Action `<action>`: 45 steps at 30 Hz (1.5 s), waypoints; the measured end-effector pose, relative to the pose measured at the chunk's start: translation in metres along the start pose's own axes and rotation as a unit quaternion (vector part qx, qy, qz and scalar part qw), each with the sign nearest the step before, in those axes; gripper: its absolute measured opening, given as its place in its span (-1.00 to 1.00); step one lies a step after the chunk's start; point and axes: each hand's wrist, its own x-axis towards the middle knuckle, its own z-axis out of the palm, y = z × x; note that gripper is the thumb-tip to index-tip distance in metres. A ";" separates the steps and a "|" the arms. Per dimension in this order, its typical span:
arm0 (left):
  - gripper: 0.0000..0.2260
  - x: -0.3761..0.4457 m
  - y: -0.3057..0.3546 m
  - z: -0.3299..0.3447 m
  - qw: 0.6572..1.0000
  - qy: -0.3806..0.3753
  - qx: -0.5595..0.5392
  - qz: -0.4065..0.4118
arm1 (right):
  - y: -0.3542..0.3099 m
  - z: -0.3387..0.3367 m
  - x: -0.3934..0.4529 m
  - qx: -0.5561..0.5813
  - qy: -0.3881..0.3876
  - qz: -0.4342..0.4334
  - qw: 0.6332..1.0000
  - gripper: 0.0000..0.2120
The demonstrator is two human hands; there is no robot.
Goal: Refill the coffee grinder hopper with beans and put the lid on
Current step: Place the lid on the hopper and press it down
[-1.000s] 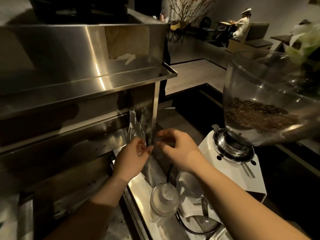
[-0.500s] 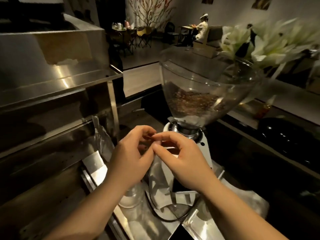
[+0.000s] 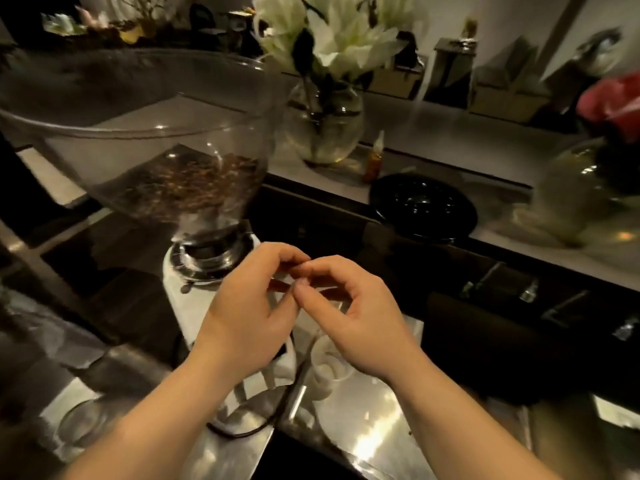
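The clear grinder hopper point(image 3: 138, 133) stands at the left with no lid on, on the white grinder body point(image 3: 180, 299). Brown beans point(image 3: 187, 188) fill only its lower part. My left hand point(image 3: 242, 327) and my right hand point(image 3: 360, 327) are held together just right of the grinder's collar, fingers curled and fingertips touching each other. Whether anything small sits between the fingertips is hidden. A black round lid-like disc point(image 3: 422, 206) lies on the raised counter beyond my hands, apart from both.
A glass vase of white flowers point(image 3: 325, 129) and a small amber bottle point(image 3: 375, 161) stand behind the hopper. Another glass vase point(image 3: 581, 195) is at the right. A clear jar point(image 3: 83, 424) and a black cable point(image 3: 256, 431) lie on the steel counter point(image 3: 363, 427).
My hands left the foil bag by the steel shelf and came together in front of the grinder. The view swung right, so the hopper now sits at the left.
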 end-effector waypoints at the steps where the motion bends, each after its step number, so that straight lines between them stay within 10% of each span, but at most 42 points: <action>1: -0.74 0.005 0.001 0.009 1.000 -0.015 0.007 0.011 | 0.005 -0.007 -0.002 -0.005 0.006 0.008 1.000 -0.81; 18: -0.73 0.099 -0.004 0.141 0.987 -0.150 0.054 0.013 | 0.096 -0.128 0.020 -0.147 0.131 0.029 0.980 -0.77; 28: -0.08 0.190 -0.016 0.202 0.906 -0.178 0.369 0.107 | 0.153 -0.199 0.102 -0.432 0.014 0.061 0.900 -0.13; 45: -0.23 0.169 -0.021 0.202 0.863 -0.150 0.423 0.234 | 0.160 -0.186 0.061 -0.444 0.091 -0.012 0.892 -0.15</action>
